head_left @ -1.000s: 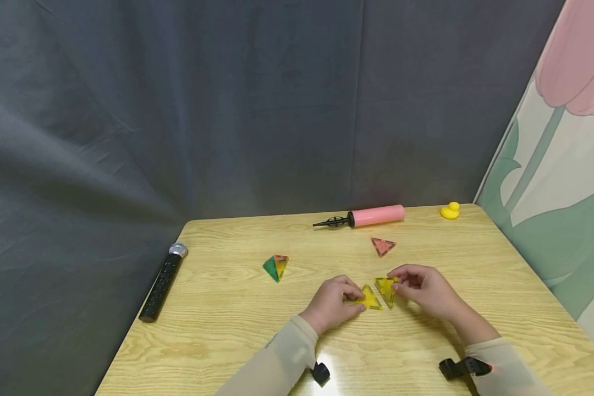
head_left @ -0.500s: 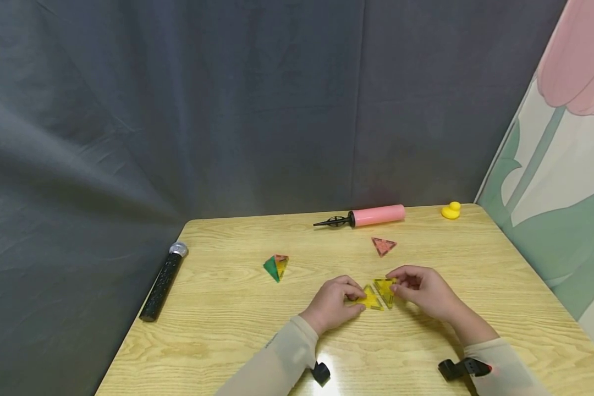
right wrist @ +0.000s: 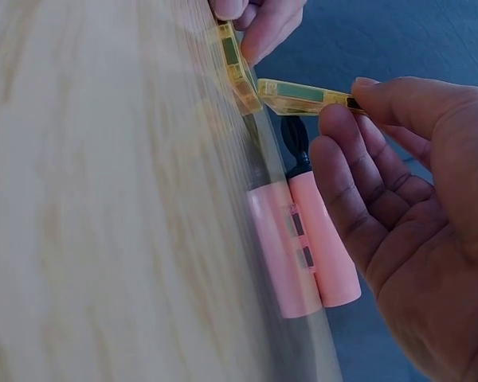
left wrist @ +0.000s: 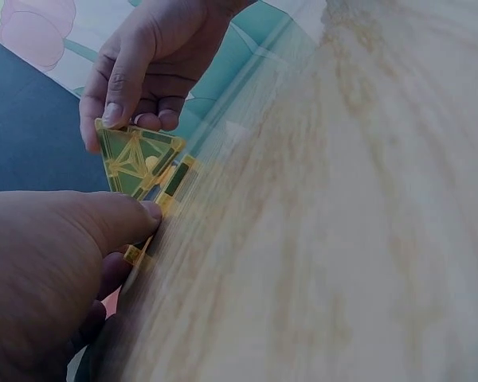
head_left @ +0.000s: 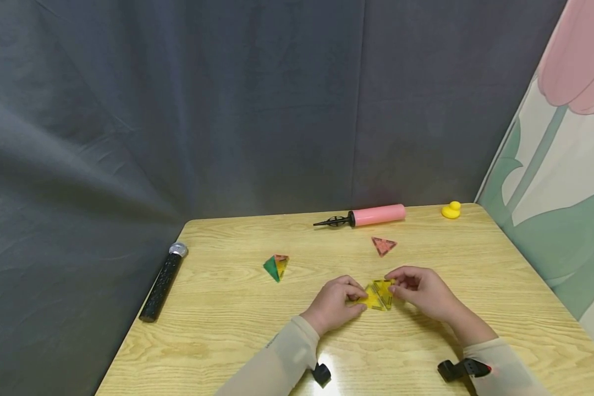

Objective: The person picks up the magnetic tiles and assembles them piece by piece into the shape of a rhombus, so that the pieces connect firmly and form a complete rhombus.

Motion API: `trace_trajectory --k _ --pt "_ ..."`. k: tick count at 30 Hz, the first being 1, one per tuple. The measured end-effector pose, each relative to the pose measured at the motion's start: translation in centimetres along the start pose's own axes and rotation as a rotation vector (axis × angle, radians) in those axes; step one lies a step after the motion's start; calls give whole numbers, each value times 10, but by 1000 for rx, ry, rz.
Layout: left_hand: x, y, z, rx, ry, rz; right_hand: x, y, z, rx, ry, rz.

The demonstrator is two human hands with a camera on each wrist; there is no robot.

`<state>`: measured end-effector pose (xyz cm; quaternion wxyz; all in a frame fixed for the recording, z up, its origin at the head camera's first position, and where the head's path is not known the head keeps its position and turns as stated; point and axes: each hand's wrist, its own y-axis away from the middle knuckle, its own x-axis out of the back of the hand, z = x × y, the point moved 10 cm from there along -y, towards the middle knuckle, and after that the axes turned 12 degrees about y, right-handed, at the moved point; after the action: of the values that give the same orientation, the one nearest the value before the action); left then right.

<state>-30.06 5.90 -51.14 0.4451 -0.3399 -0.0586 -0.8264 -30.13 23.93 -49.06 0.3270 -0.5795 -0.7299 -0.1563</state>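
Note:
My left hand (head_left: 334,305) pinches a yellow triangular magnetic tile (head_left: 371,301) low at the tabletop, its thumb on the tile in the left wrist view. A second yellow triangular magnetic tile (left wrist: 138,159) is pinched by one corner in my right hand (head_left: 425,291). That tile is tilted up off the table, as the right wrist view shows. The two tiles' near edges meet or almost meet; whether they touch I cannot tell. Beyond them lies a red triangular tile (head_left: 383,246). Left of my hands sits a green, yellow and red tile piece (head_left: 277,268).
A pink hand pump (head_left: 376,215) with a black nozzle lies near the table's back edge. The yellow toy duck (head_left: 451,210) stands at the back right corner. Along the left edge is a black microphone (head_left: 163,283). A dark curtain (head_left: 277,110) hangs behind the wooden table (head_left: 218,341).
My right hand has shifted slightly left with its yellow tile, and the gap between the two yellow tiles has closed up. The left hand has hardly moved.

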Motion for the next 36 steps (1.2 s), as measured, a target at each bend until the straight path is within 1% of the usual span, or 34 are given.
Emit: trace_trajectory --k 10,17,24,28,32,36 --pt "-3 0 5 -3 -30 -16 -4 0 1 -7 -4 -15" --pt "-3 0 5 18 -19 -16 -6 -1 3 -15 -13 -21" --pt "-1 0 3 33 -2 1 -14 -2 9 -37 -19 -86" --pt "-1 0 3 35 5 18 -19 -1 9 -35 -21 -120" --pt "1 0 3 25 20 25 -21 -1 8 -35 -8 -134" --pt "1 0 3 15 36 18 -23 0 9 -62 15 -137"
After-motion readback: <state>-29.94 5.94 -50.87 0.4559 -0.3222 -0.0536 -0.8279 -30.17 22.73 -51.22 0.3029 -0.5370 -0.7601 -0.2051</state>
